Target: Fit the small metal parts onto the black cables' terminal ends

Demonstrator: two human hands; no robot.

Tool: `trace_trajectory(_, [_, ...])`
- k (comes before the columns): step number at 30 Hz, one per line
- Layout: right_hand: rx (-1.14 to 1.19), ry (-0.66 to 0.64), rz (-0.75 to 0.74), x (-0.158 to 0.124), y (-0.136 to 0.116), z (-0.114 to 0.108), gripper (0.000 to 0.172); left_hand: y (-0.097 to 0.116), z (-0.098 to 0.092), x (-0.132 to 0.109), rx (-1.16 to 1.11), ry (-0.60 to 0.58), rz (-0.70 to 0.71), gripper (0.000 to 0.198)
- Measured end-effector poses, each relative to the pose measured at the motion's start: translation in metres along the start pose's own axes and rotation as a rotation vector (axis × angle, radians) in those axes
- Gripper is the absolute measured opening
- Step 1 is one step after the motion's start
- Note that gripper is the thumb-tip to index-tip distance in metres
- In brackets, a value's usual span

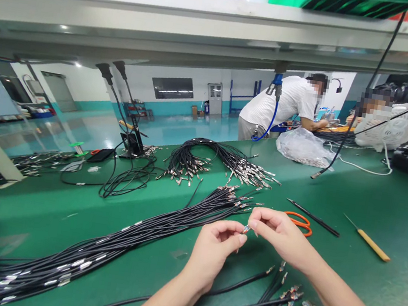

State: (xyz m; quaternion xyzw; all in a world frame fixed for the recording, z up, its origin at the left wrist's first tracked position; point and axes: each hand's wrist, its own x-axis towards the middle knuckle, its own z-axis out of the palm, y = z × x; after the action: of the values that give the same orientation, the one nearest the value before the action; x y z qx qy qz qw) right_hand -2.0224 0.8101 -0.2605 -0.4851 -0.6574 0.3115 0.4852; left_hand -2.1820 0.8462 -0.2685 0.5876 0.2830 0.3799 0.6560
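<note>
A small shiny metal cable connector (246, 228) sits between my two hands above the green bench. My left hand (210, 251) pinches it from the left, thumb against forefinger. From the right, my right hand (279, 230) also grips it with closed fingertips. Whatever cable hangs from it is hidden by my fingers. Below my hands lie several black cables (258, 304) whose ends carry metal and orange connectors. To the left stretches a long bundle of black cables (130, 236) with white labels. Scissors with orange handles (308, 224) rest just behind my right hand.
A black slender tool (313, 218) and a wooden-handled awl (374, 245) lie on the right. Behind are a curved cable bundle (219, 150), a plastic bag (302, 147) and a white fan (390, 127). A shelf (207, 25) crosses overhead, with a dangling black cord (361, 100). A co-worker (283, 101) bends beyond the bench.
</note>
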Motion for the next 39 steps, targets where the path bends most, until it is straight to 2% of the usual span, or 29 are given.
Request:
trace_trajectory(6, [-0.067,0.007,-0.016,-0.0025,-0.0010,-0.0010,0.021,-0.0017,-0.0005,-0.0009,-0.123,-0.058,-0.031,0.016])
trace_trajectory(17, [0.047,-0.021,0.007,-0.0014,-0.0025,-0.0018,0.023,0.0021,0.0036,-0.0016,-0.191,-0.049,-0.064,0.011])
trace_trajectory(27, [0.056,-0.033,0.029,-0.0018,0.0016,-0.0012,0.023,0.0010,0.0023,-0.0018,-0.220,-0.080,-0.085,0.013])
trace_trajectory(39, [0.052,-0.020,0.024,-0.0022,0.0007,-0.0003,0.023,-0.0001,0.0002,-0.0001,-0.232,-0.047,-0.127,0.019])
